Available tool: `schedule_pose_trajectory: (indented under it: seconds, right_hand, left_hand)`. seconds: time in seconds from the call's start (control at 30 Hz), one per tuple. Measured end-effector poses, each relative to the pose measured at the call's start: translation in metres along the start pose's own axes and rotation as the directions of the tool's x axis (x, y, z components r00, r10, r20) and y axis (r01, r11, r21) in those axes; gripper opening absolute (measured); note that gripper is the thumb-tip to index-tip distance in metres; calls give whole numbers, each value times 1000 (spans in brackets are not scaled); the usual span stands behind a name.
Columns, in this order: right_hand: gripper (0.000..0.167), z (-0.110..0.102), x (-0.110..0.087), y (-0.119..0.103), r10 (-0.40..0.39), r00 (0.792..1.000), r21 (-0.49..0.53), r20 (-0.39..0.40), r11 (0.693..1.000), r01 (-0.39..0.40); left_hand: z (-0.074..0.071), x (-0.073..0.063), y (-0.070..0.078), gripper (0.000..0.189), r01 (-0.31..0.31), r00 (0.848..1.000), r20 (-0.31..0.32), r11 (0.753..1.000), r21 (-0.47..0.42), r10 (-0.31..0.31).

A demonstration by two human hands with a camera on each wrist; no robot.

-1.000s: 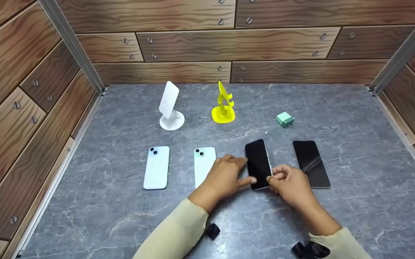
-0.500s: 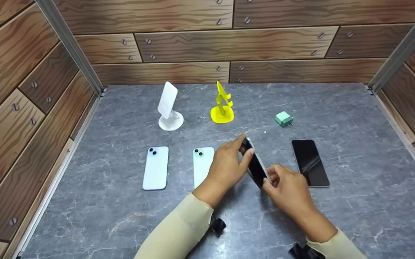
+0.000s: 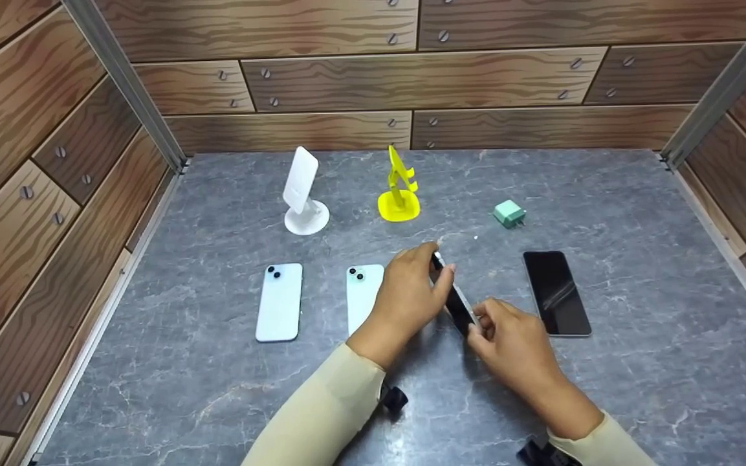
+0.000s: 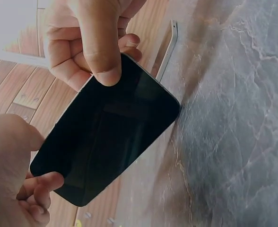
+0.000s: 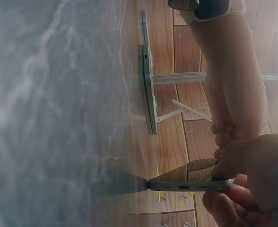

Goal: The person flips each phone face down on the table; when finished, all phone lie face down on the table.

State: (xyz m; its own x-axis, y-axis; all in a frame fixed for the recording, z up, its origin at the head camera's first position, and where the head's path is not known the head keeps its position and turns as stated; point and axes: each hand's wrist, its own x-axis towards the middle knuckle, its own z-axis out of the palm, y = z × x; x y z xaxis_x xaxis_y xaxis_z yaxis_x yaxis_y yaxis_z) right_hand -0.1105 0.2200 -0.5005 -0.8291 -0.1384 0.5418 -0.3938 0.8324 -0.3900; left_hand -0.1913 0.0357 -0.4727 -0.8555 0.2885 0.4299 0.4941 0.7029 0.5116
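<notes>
A smartphone (image 3: 458,309) with a dark screen stands tilted up on its side between both hands, its lower long edge right at the tabletop. Around its far end, my left hand (image 3: 407,294) grips it with thumb and fingers. My right hand (image 3: 515,340) pinches the near end by its upper edge; the thumb lies over the screen (image 4: 106,132) in the left wrist view. The right wrist view shows the phone's end with its charging port (image 5: 183,186). Partly behind my left hand lies a mint-green phone (image 3: 361,301), back up.
A pale blue phone (image 3: 279,303) lies face down at left, another dark-screened phone (image 3: 557,294) face up at right. Farther back stand a white phone stand (image 3: 307,220), a yellow phone stand (image 3: 398,206) and a green charger plug (image 3: 508,213). Wood-patterned walls (image 3: 321,84) enclose the grey tabletop.
The phone was nearly flat one second ago, with the left fingers at its side. Since then its right edge has risen, and my left hand has moved up to its far end and grips it.
</notes>
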Motion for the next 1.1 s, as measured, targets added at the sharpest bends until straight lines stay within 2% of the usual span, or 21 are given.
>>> schedule_pose_trajectory:
  seconds: [0.17, 0.3, 0.47, 0.57, 0.8, 0.93, 1.1]
  right_hand:
    - [20, 0, 1, 0, 6, 1000, 8, 18, 1000, -6]
    - [19, 2, 0, -1, 6, 999, 59, 39, 998, -9]
    - [20, 5, -2, 0, 32, 995, 188, 98, 981, -50]
    - [25, 6, -4, 1, 51, 990, 220, 133, 972, -79]
    - [30, 8, -5, 1, 97, 977, 198, 192, 971, -135]
    - [30, 7, -4, 1, 116, 971, 198, 210, 967, -158]
    - [28, 5, -3, 4, 207, 947, 171, 244, 952, -252]
  left_hand:
    - [-1, 0, 0, 44, 3, 1000, 1, 1000, 9, -3]
    - [-2, 1, 0, 40, 15, 1000, -27, 1000, 15, -15]
    - [-3, -1, 0, 33, 81, 994, -75, 996, -28, -82]
    - [-3, -1, 0, 33, 122, 988, -87, 991, -53, -127]
    - [-2, -1, 0, 35, 198, 978, -47, 974, -113, -205]
    - [-2, -1, -1, 34, 198, 979, -24, 972, -130, -202]
    - [0, 0, -6, 31, 166, 986, 2, 974, -152, -168]
